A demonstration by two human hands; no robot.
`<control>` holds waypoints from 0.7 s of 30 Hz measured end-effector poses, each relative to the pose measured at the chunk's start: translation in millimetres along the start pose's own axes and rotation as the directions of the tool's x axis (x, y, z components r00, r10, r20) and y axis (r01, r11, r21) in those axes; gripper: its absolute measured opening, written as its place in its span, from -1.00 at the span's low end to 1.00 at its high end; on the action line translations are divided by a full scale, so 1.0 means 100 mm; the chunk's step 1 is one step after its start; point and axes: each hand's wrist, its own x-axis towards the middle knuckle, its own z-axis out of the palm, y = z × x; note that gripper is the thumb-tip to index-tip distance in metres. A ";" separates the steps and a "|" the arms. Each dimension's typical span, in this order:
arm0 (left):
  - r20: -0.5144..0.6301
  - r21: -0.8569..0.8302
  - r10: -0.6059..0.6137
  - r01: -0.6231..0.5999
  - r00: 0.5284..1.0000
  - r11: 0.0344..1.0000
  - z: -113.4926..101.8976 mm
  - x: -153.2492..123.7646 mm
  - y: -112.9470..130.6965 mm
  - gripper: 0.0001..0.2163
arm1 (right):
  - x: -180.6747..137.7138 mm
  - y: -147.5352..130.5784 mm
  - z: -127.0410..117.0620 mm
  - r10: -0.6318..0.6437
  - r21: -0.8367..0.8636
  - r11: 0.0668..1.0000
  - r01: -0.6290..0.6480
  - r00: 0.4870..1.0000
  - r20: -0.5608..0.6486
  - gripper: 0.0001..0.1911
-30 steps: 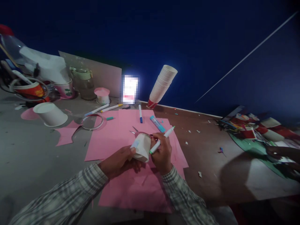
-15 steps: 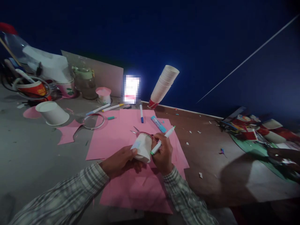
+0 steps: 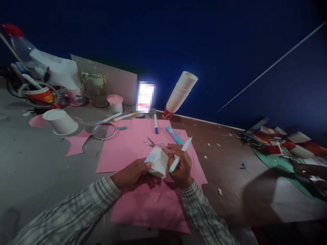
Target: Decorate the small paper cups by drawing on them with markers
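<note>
My left hand (image 3: pixel 136 173) is closed around the lower left side of a white paper cup (image 3: pixel 159 163), which is tilted and has a pale blue drawing on its side. Between the fingers of my right hand (image 3: pixel 182 166) is a white marker (image 3: pixel 181 154) with a green tip and a green end. That hand is close against the cup's right side; whether the marker's tip touches the cup, I cannot tell. Behind the cup lie scissors (image 3: pixel 150 143), their blades apart and the handles partly hidden. Pink paper sheets (image 3: pixel 122 149) spread out beneath both hands.
A blue-capped marker (image 3: pixel 156 124) and a light blue tube (image 3: pixel 174 135) lie on the sheets. Leaning on the wall is a stack of paper cups (image 3: pixel 180 95). Left are an upturned white cup (image 3: pixel 61 123), a tape ring (image 3: pixel 103 131) and a jar (image 3: pixel 95 90). Another person's hand (image 3: pixel 306 170) is far right.
The cup has turned and tipped in my left hand, so its blue drawing shows more and its rim less. My right hand with the marker has shifted slightly right and down.
</note>
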 end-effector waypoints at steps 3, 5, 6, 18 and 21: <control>0.018 0.004 -0.012 0.012 1.000 1.000 -0.02 0.01 0.01 -0.48 | 0.03 0.00 -0.06 -0.028 0.017 0.999 0.028 0.999 0.022 -0.70; 0.020 0.019 -0.024 0.023 1.000 1.000 -0.03 0.01 0.01 -0.46 | 0.06 0.00 -0.11 -0.049 0.059 0.997 0.047 0.998 0.035 -0.69; 0.021 0.027 -0.028 0.028 0.999 0.999 -0.04 0.01 0.00 -0.45 | 0.07 0.01 -0.14 -0.045 0.096 0.994 0.042 0.999 0.030 -0.70; 0.192 0.133 -0.029 0.004 0.981 0.991 0.01 -0.05 0.09 -0.44 | 0.13 0.15 -0.06 0.584 0.719 0.417 -0.556 0.770 0.256 -0.67; 0.232 0.150 -0.015 -0.021 0.973 0.988 0.01 -0.05 0.10 -0.40 | 0.09 0.04 0.01 0.569 0.686 0.400 -0.608 0.751 0.334 -0.58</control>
